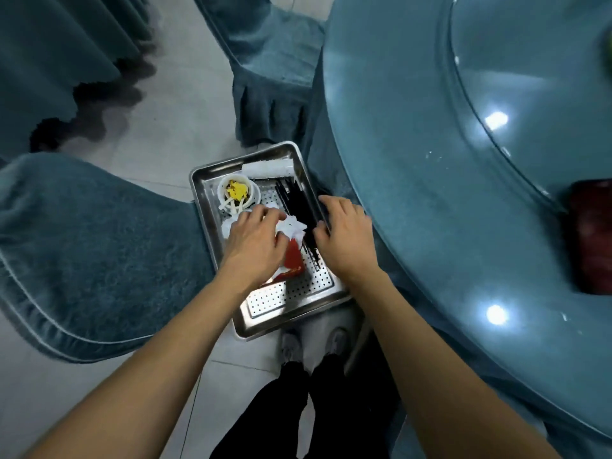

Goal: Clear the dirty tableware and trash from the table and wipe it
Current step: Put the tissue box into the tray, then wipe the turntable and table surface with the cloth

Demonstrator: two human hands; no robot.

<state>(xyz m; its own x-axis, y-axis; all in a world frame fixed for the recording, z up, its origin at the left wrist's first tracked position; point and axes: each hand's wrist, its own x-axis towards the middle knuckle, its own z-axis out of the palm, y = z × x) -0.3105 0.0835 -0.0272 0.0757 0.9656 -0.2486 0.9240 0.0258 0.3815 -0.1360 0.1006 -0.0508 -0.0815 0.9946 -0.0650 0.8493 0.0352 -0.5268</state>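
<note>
- Tray [291, 314] is on the floor, beside the desk [414, 144] and just ahead of the person's shoes [291, 342]. Its long axis runs near-to-far and leans a little left at the far end.
- Near end of the tray: bare perforated insert. A red wrapper [293, 260] starts just past it, along the tray's midline.
- Left hand [255, 241] is over the tray's middle. Its grip is curled and its fingertips press on crumpled white napkins [291, 226]. I can't tell whether it has actually pinched them.
- Right hand [344, 233] is at the tray's right edge, on the desk side. Its fingers curl round the black chopsticks [303, 207]; looks like a hold.
- Key relation: the chopsticks lie parallel to the tray's long axis, along its right side. They sit directly under the right hand and reach away from it toward the far end. Right hand is the nearer one for them; left is nearer for the napkins and bowl.
- Far left corner: white bowl [236, 193] with yellow scraps and white spoons, just beyond the left fingertips.
- Far edge: folded white cloth [268, 167], likely the wiper.
- On the desk: a dark red item [592, 236] at the frame's right edge, and crumbs; wipe not yet done.
</note>
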